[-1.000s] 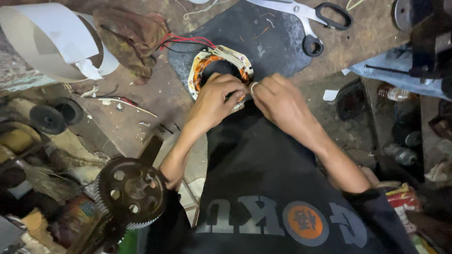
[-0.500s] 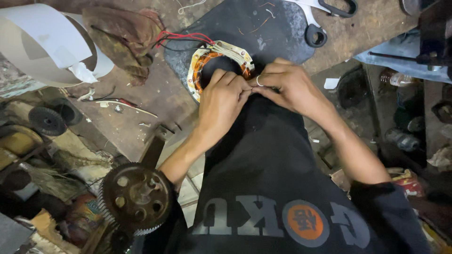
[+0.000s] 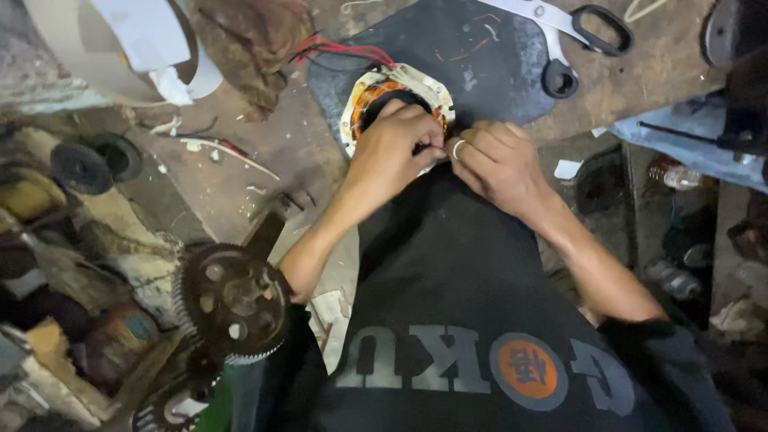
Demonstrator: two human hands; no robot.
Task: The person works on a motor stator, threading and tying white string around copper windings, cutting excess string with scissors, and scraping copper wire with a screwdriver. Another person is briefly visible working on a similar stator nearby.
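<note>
Nearest: toothed gear wheel [image 3: 232, 300] at lower left. Both hands work at the near rim of the motor stator [image 3: 398, 100]: left hand [image 3: 394, 152] curled over it, right hand [image 3: 498, 164] pinching closed at its edge. Stator lies on dark mat [image 3: 472, 56] on tabletop [image 3: 664, 64]; scissors [image 3: 572, 32] beyond.

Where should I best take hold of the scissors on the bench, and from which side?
Probably by the black handle loops of the scissors, coming from the near side. The two loops point toward the right hand and lie flat and free on the wooden bench. The pale blades run off toward the frame's top edge over the dark mat, so that end is worse.
</note>
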